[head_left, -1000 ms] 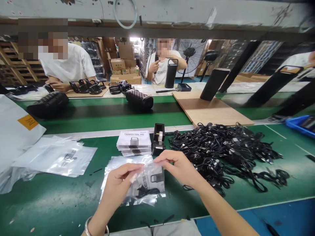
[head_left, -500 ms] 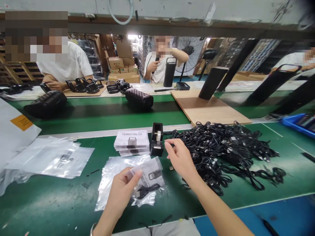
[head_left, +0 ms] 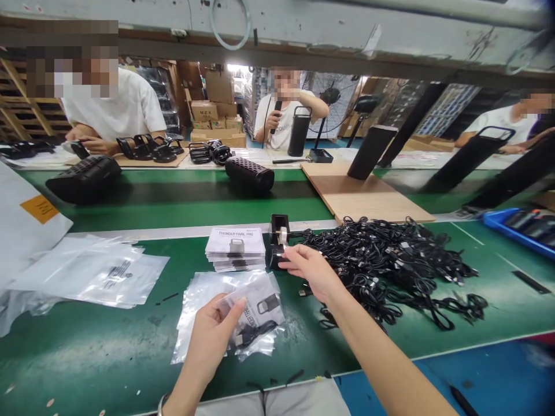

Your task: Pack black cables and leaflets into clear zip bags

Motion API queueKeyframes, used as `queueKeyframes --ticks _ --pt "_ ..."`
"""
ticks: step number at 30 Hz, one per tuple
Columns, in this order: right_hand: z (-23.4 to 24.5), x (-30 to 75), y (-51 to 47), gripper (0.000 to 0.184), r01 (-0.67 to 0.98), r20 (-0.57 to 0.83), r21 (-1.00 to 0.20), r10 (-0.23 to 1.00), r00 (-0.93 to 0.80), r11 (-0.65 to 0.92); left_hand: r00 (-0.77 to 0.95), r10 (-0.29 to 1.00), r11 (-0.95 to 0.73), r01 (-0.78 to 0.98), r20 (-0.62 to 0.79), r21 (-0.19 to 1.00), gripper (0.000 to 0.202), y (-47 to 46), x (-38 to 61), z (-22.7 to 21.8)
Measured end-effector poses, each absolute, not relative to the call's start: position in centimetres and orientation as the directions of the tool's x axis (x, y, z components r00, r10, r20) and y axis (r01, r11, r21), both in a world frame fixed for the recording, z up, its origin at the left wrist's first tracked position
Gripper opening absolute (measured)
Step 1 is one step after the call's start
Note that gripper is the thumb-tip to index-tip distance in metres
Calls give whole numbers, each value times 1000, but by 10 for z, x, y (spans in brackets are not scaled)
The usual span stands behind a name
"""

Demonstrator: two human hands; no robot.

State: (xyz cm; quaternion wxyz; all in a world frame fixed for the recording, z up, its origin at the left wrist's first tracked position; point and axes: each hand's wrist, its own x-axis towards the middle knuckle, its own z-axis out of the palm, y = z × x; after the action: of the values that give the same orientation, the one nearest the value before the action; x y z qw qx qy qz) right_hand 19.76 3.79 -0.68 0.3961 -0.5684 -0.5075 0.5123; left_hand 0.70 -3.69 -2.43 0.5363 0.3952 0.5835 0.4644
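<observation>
I'm pinching 1 clear, flat plastic bag (head_left: 255,314), printed leaflet (head_left: 265,305) and black cable (head_left: 255,333) inside, with my left hand (head_left: 210,332), right over a pile of clear plastic bags (head_left: 189,315). My right hand (head_left: 313,271) is reaching to the black plastic tape dispenser (head_left: 274,257), can't tell if it's gripping tape. White printed booklets (head_left: 235,244) are sitting just beside that, tangled black cables (head_left: 385,260) opposite.

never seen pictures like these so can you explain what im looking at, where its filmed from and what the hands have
There is no machine: a person works bare-handed, seen by a camera worn on their own head, facing forward and down. The left hand holds a clear bag with a leaflet and cable inside. The right hand is at a tape dispenser; whether it grips anything is unclear. On the green table lie stacked leaflets, loose bags and a heap of black cables.
</observation>
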Motion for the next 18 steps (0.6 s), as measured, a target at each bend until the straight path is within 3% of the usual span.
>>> queueKeyframes --ticks 5,10,14,18 --pt "-26 192 24 19 379 4 -925 998 58 -18 -94 962 247 -85 -255 965 27 -35 8 -22" --pt "-24 193 8 17 527 92 -849 992 83 35 -152 965 214 -25 -215 977 29 -34 3 -27" --pt "-6 178 -15 22 402 103 -902 982 -159 160 -171 974 163 88 -146 983 27 -36 5 -23" --pt "-9 155 -19 32 261 -80 -965 956 -282 -4 -167 979 139 153 -113 978 26 -42 12 -14"
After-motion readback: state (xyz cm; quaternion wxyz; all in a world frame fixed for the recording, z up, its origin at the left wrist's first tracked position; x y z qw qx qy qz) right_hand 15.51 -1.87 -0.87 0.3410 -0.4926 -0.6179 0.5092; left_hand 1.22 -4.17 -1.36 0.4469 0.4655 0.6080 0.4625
